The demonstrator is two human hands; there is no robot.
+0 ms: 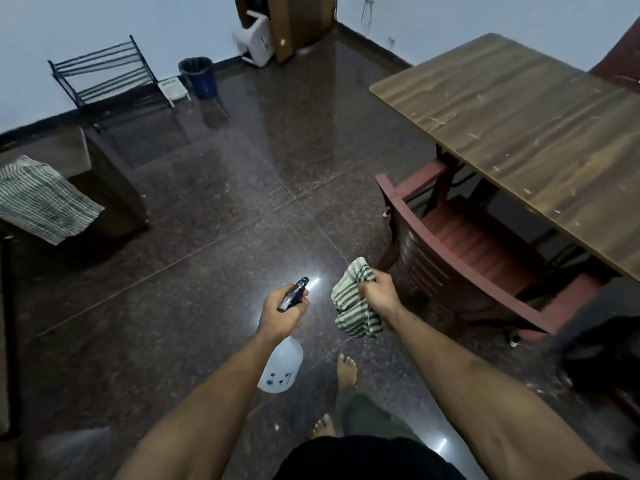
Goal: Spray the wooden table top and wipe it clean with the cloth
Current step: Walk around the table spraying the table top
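left hand [280, 315] grips the black trigger head of the white spray bottle [281, 367], at 6 o'clock | right hand [375, 293] holds the bunched green striped cloth [353, 306], just beside | wooden table top [526, 133] at 2 o'clock, well apart from both hands | red chair [460, 251] under its near edge

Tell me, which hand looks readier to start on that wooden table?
Probably the left hand: it grips the spray bottle, and spraying comes first. The right hand holds the striped cloth nearer the table top, ready for wiping afterwards.
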